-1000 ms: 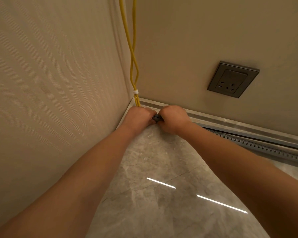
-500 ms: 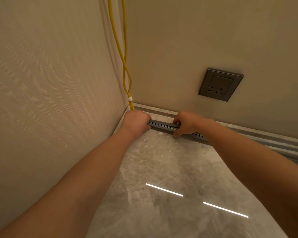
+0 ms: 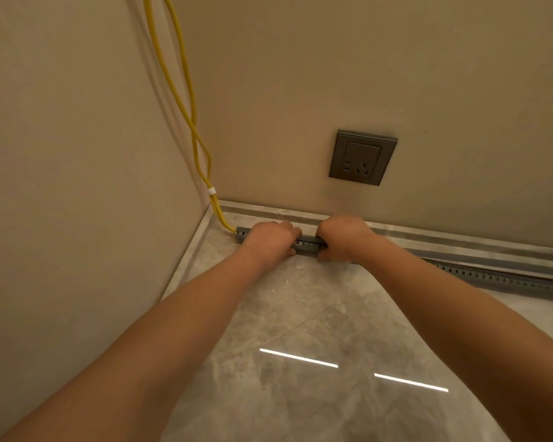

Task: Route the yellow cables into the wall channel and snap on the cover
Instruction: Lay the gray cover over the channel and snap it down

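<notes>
Two yellow cables (image 3: pixel 190 122) hang down the room corner, bound by a white tie (image 3: pixel 211 190), and enter the left end of a grey perforated channel (image 3: pixel 308 243) lying on the floor along the baseboard. My left hand (image 3: pixel 270 239) is clamped over the channel close to its left end. My right hand (image 3: pixel 344 237) grips the channel a short way to the right. A short stretch of the channel with small holes shows between the hands. The channel runs on to the right (image 3: pixel 505 279). Whether a cover sits on it under my hands is hidden.
A grey wall socket (image 3: pixel 362 157) sits on the back wall above my right hand. A metal baseboard (image 3: pixel 460 242) runs along the wall. The beige left wall (image 3: pixel 77 186) stands close by. The floor is glossy grey marble tile (image 3: pixel 300 314).
My hands started together in the corner. The right hand slid right along the channel; then the left hand followed to the right, uncovering the channel's left end. The view shifted.
</notes>
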Motion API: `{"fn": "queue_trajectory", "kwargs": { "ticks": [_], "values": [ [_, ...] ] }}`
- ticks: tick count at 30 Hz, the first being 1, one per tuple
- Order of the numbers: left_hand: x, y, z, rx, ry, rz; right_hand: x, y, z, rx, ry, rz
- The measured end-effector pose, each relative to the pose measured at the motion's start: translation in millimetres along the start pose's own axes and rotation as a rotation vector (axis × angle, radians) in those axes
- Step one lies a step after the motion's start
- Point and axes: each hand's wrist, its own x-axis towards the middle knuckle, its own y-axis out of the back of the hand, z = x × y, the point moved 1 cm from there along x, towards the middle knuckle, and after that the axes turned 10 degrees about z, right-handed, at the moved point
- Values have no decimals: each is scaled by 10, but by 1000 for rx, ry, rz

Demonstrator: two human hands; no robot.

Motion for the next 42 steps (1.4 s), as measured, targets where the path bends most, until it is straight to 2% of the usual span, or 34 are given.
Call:
{"fn": "queue_trajectory", "kwargs": {
  "ticks": [9,15,21,26,35,42],
  "values": [
    [12,58,-49,-60,21,46,-21,-124,30,100,27,2],
    [84,111,-34,-256,6,-49,-11,-76,39,154,-22,29],
    [95,87,35,-224,41,-11,48,-4,75,332,-76,-53],
    [141,93,60,-183,64,15,63,-7,32,303,-113,2],
    [245,124,52,-147,50,-77,145,18,65,336,-127,-59],
    [294,212,67,-169,57,-113,185,112,34,174,26,-109]
  ]
}}
